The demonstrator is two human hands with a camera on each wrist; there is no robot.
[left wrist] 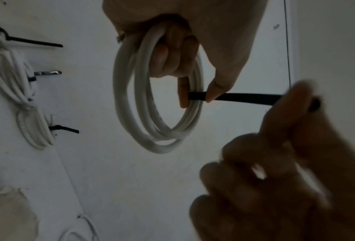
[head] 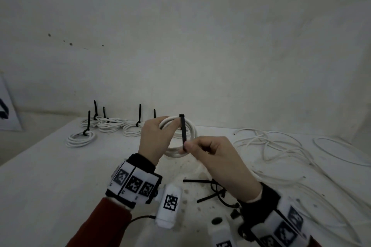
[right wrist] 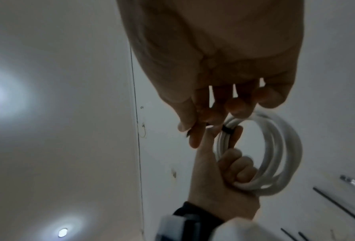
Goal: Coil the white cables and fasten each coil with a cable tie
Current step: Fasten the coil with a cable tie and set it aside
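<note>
While left hand (head: 154, 142) grips coil (head: 188, 126), right hand (head: 212, 154) pinches tie (head: 183, 130).

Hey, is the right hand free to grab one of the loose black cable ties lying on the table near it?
Probably not yet: the right hand is pinching the black cable tie on the coil. The loose ties lie unobstructed beneath its wrist.

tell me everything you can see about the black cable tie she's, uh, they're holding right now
The cable tie is a flat black strap, plastic by its look, with a small square head at its top end. It stands nearly upright, held off the table across the white coil. The left hand pins it to the coil near the head; the right hand pinches its lower end.
</note>
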